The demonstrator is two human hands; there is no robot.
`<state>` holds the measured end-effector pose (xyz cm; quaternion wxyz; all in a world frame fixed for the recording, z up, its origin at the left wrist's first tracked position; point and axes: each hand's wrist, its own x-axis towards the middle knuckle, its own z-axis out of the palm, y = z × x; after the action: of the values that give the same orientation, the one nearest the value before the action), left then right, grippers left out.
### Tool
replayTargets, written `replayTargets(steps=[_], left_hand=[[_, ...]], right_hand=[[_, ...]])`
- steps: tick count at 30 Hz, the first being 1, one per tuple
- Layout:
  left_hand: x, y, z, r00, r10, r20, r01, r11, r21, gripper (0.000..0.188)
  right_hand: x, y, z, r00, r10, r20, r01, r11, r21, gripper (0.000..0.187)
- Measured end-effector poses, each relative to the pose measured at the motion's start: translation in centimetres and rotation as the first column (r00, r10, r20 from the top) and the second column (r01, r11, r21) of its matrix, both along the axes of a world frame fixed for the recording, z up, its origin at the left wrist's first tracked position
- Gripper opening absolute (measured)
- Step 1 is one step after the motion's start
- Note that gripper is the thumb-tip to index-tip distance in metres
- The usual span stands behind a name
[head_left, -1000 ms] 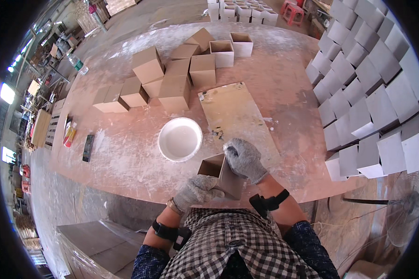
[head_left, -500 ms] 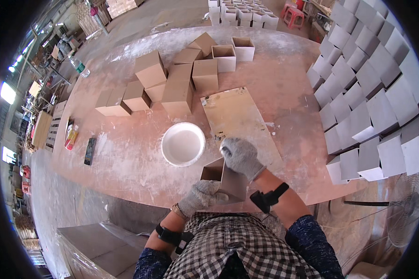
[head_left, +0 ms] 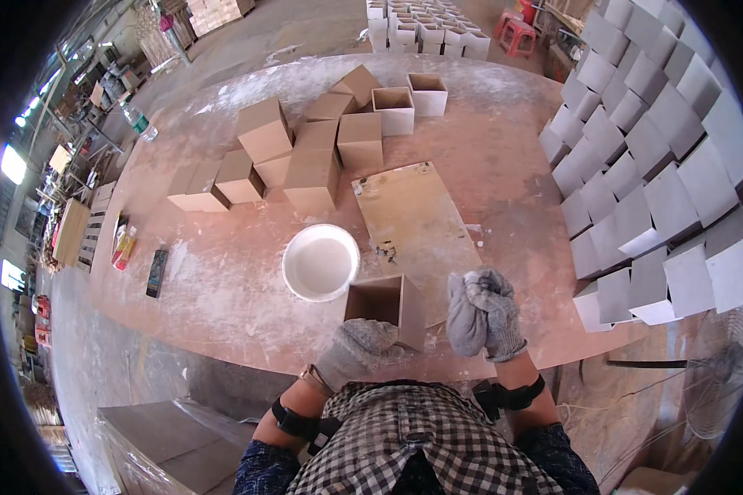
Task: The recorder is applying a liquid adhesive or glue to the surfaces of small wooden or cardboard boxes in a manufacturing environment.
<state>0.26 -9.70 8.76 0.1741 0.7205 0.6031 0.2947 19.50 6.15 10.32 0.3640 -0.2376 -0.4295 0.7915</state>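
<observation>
An open-topped square cardboard box (head_left: 413,309), pale on its outer right side and brown inside, stands at the near edge of the table. My left hand (head_left: 359,351), in a grey knit glove, grips its near wall with the fingers wrapped over it. To the right of the box and apart from it is my right hand (head_left: 495,309), also gloved. Its fingers are closed around a soft grey lump that blends with the glove, so I cannot make out what it is. Just beyond the box sits a white bowl (head_left: 320,294) with whitish contents.
A thin stained board (head_left: 417,206) lies beyond the box. Farther back are several brown boxes (head_left: 312,177) and two pale open ones (head_left: 428,97). Stacked whitish boxes (head_left: 627,214) rise at the right. A phone (head_left: 157,272) and a bottle (head_left: 139,121) are at the left.
My right hand has come off the box's upper right side and moved right and nearer to me. The box has turned slightly upright, with my left hand still on it.
</observation>
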Motion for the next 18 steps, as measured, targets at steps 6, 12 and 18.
replayTargets(steps=[6, 12, 18], left_hand=[[1.6, 3.2, -1.8, 0.822, -0.033, -0.569, 0.076, 0.996, 0.053, 0.014], [1.5, 5.3, -5.6, 0.798, -0.077, -0.597, -0.01, 0.99, -0.142, 0.022], [-1.1, 3.7, -5.4, 0.856, 0.162, -0.491, 0.06, 0.912, 0.406, 0.031]], right_hand=[[0.7, 0.8, -4.4, 0.952, -0.13, 0.277, 0.059, 0.966, 0.251, 0.014], [-1.3, 2.2, -5.1, 0.823, -0.308, 0.477, -0.074, 0.774, 0.629, 0.013], [-3.8, 5.5, -3.9, 0.725, -0.489, 0.485, -0.33, 0.371, 0.868, 0.013]])
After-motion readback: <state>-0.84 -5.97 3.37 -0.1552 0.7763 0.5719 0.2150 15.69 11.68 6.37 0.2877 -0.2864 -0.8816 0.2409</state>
